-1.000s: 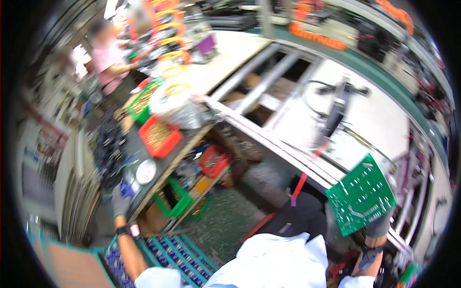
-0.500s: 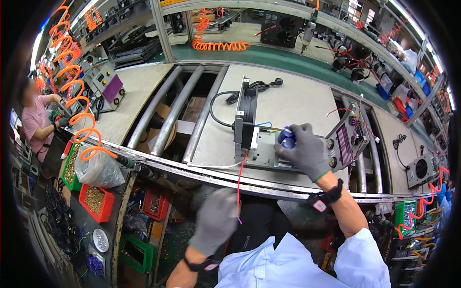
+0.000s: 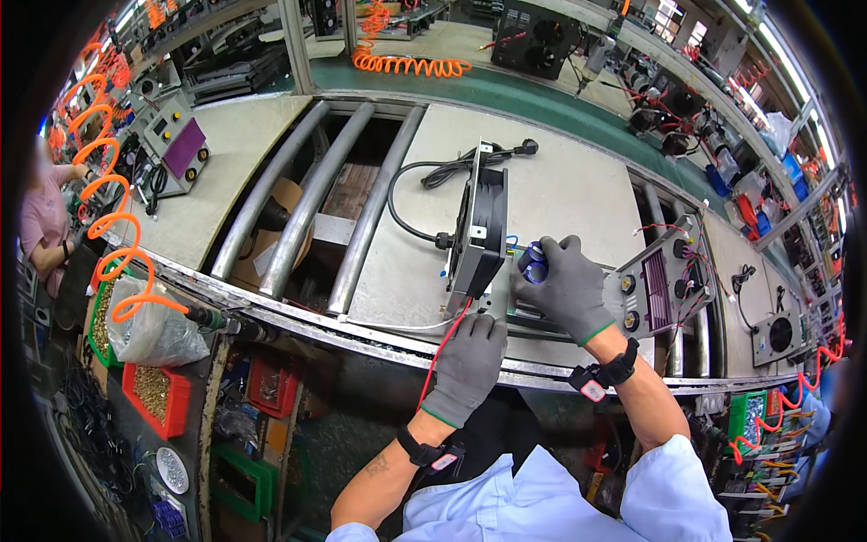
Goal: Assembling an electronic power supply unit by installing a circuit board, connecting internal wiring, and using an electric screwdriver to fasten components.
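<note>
My right hand [image 3: 571, 287], in a grey glove, is closed around a blue round part [image 3: 535, 262] above the metal base plate [image 3: 524, 316]. My left hand [image 3: 470, 361], gloved too, is at the near edge of that base, below the fan panel. Its fingers are bent together; what they grip, if anything, is hidden. A red wire [image 3: 442, 350] runs down along this hand. The fan panel [image 3: 479, 226] stands on the base, leaning to the right, with a black power cord [image 3: 397, 194] coming from its left side. At the base's right end is a panel with a purple grille [image 3: 657, 287].
Metal rollers [image 3: 302, 217] lie left of the pale work board [image 3: 560, 163]. Beyond are a finished-looking unit [image 3: 176, 149] and a person in pink [image 3: 45, 221]. An orange coiled hose [image 3: 113, 217] hangs at left, above a red bin [image 3: 158, 397] of small parts. Another fan panel [image 3: 778, 336] lies far right.
My left hand has come up from below the table edge to the base beside the red wire. The fan panel now leans more to the right. My right hand keeps the blue part.
</note>
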Demonstrator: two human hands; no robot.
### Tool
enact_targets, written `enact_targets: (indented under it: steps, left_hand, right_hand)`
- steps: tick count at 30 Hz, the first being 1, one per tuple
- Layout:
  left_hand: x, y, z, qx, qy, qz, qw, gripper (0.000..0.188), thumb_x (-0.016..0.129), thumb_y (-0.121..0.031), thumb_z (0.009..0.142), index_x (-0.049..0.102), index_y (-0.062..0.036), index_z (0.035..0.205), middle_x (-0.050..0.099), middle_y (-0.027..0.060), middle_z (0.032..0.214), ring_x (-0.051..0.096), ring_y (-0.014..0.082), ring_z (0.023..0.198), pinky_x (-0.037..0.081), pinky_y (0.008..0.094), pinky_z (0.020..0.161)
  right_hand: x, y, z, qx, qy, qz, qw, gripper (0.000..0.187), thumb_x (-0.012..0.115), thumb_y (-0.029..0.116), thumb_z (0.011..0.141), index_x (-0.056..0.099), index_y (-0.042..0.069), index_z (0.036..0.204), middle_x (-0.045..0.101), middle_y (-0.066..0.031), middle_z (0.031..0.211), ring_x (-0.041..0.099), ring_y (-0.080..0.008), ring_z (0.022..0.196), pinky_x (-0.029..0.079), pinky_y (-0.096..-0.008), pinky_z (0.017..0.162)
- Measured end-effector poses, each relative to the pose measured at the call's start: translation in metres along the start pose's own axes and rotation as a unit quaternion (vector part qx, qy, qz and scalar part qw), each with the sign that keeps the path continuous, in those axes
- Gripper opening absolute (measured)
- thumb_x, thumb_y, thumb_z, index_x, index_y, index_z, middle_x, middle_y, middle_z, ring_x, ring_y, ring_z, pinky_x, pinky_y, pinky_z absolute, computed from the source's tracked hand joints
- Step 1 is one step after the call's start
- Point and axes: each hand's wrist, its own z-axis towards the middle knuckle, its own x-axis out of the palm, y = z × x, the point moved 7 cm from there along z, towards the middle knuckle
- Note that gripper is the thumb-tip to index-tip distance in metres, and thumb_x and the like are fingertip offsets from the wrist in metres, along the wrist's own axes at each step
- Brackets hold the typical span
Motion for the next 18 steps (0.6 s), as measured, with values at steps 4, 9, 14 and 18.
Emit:
enact_targets:
  steps: [4, 9, 14, 18]
  left_hand:
    - [0.004, 0.000, 0.004, 0.003, -0.005, -0.007, 1.000, 0.020, 0.066, -0.018, 0.086, 0.064, -0.0056, 0.102, 0.062, 0.0119, 0.097, 0.060, 0.0321, 0.097, 0.050, 0.0445, 0.089]
    - [0.006, 0.000, 0.005, 0.003, -0.015, -0.003, 1.000, 0.017, 0.067, -0.016, 0.086, 0.064, -0.0061, 0.099, 0.062, 0.0119, 0.094, 0.060, 0.0333, 0.094, 0.050, 0.0447, 0.084]
    - [0.005, -0.001, 0.009, -0.013, -0.032, -0.016, 0.999, 0.015, 0.068, -0.013, 0.085, 0.066, -0.0054, 0.097, 0.063, 0.0119, 0.094, 0.060, 0.0331, 0.091, 0.051, 0.0442, 0.081]
    - [0.007, 0.000, 0.009, -0.009, -0.026, -0.008, 1.000, 0.016, 0.069, -0.013, 0.084, 0.067, -0.0062, 0.098, 0.062, 0.0118, 0.092, 0.059, 0.0338, 0.091, 0.050, 0.0449, 0.080]
  right_hand:
    - [0.002, 0.000, 0.006, -0.018, 0.016, -0.009, 1.000, 0.049, 0.076, 0.042, 0.072, 0.064, 0.005, 0.102, 0.059, -0.0182, 0.090, 0.067, -0.0354, 0.066, 0.055, -0.0451, 0.057]
    - [0.010, -0.001, 0.011, -0.065, 0.040, -0.024, 0.997, 0.043, 0.072, 0.039, 0.075, 0.061, 0.004, 0.098, 0.061, -0.0175, 0.090, 0.067, -0.0361, 0.065, 0.055, -0.0464, 0.056]
    - [0.017, -0.005, 0.011, -0.075, 0.060, -0.045, 0.994, 0.048, 0.071, 0.042, 0.075, 0.058, 0.003, 0.101, 0.061, -0.0152, 0.090, 0.069, -0.0320, 0.066, 0.055, -0.0435, 0.056]
    - [0.021, -0.008, 0.009, -0.080, 0.046, -0.041, 0.995, 0.050, 0.070, 0.043, 0.076, 0.058, 0.002, 0.102, 0.060, -0.0164, 0.091, 0.068, -0.0321, 0.065, 0.056, -0.0431, 0.056]
